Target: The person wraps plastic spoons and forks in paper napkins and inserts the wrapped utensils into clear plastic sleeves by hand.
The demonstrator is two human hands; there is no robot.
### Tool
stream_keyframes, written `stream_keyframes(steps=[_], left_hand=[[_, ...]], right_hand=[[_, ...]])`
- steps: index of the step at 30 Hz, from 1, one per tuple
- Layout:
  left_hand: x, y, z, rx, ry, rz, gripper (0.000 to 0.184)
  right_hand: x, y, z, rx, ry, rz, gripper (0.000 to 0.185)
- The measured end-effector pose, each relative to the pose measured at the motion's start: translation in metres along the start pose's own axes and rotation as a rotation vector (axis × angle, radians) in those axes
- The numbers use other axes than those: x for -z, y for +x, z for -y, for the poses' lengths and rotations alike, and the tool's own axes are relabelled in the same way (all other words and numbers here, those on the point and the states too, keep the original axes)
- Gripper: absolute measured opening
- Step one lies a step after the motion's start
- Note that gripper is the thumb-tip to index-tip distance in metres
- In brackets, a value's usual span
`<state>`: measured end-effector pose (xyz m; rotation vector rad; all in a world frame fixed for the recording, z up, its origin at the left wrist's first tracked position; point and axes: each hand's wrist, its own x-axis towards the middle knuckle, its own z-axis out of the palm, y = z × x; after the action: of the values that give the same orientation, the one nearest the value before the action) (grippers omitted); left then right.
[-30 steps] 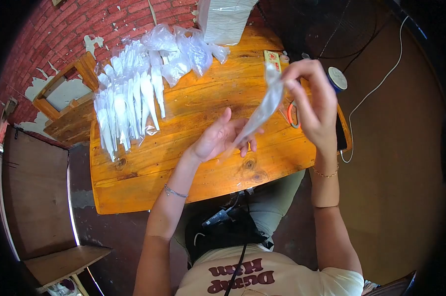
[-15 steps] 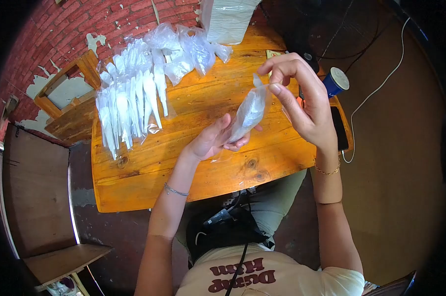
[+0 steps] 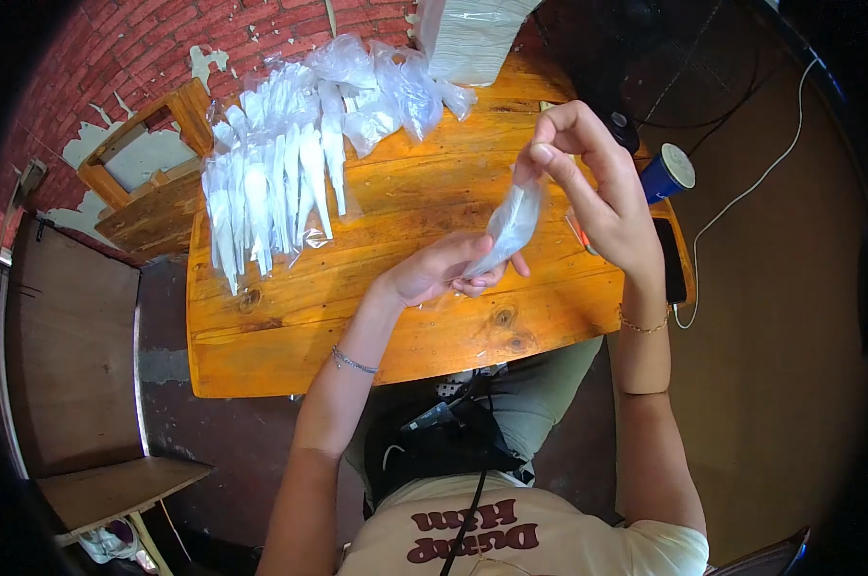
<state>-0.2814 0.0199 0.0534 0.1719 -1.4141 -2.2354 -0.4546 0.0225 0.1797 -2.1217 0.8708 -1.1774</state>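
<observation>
A clear plastic sleeve with a white folded piece inside is held tilted above the table. My left hand is closed around its lower end, thumb on top and fingers beneath. With thumb and forefinger, my right hand pinches the clear plastic at the sleeve's upper end. To the left lies a pile of similar long white pieces in clear sleeves, laid side by side in overlapping rows. Crumpled clear plastic bags rest behind that pile.
The wooden table has a white box-like stack at its back. A blue cup and a phone with a white cable are at the right edge. A wooden frame leans by the brick-patterned wall.
My right hand stays pinched at the sleeve's top, and the white piece now sits lower in my hands' view. The whole view has shifted slightly, with the table contents appearing further right.
</observation>
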Motion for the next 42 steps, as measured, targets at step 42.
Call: stream_keyframes(steps=[42], left_hand=[[0.003, 0.013, 0.006, -0.492, 1.022, -0.909, 0.018]], right_hand=[[0.01, -0.004, -0.023, 0.186, -0.848, -0.006, 0.011]])
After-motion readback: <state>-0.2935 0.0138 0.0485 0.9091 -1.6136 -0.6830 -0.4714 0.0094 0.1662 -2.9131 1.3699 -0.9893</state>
